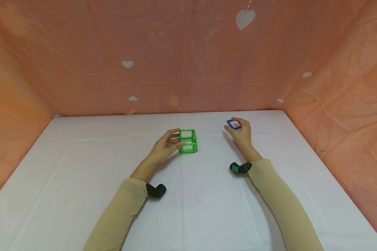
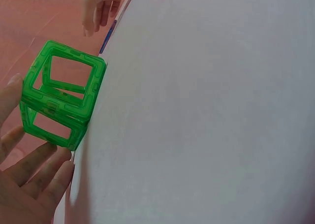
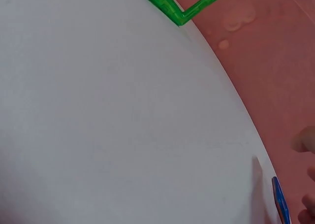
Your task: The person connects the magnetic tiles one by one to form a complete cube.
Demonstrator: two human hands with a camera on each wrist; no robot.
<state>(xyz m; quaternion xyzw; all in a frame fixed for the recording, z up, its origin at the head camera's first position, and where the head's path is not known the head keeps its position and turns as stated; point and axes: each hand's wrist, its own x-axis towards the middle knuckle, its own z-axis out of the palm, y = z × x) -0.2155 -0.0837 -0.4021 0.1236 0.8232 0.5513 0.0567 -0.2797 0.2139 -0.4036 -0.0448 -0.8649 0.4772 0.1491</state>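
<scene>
My left hand (image 1: pixel 164 148) grips a green cube (image 1: pixel 188 149) of open-framed magnetic tiles, thumb across its near side and fingers at its left and underneath. The left wrist view shows the cube (image 2: pixel 93 93) larger, with the fingers (image 2: pixel 47 177) at its lower edge. Farther right, my right hand (image 1: pixel 242 134) reaches over a blue square magnetic tile (image 1: pixel 237 128), thumb and fingers spread apart around it. Seen from the left wrist, this blue tile (image 2: pixel 109 36) lies low at the table surface, with the right-hand fingertips hanging above it.
A white cloth covers the table (image 1: pixel 204 205). Behind it and along both sides hang orange curtains (image 1: pixel 182 62) with pale hearts. A black wrist camera (image 1: pixel 156 191) sits on the left wrist and another wrist camera (image 1: pixel 240 168) on the right.
</scene>
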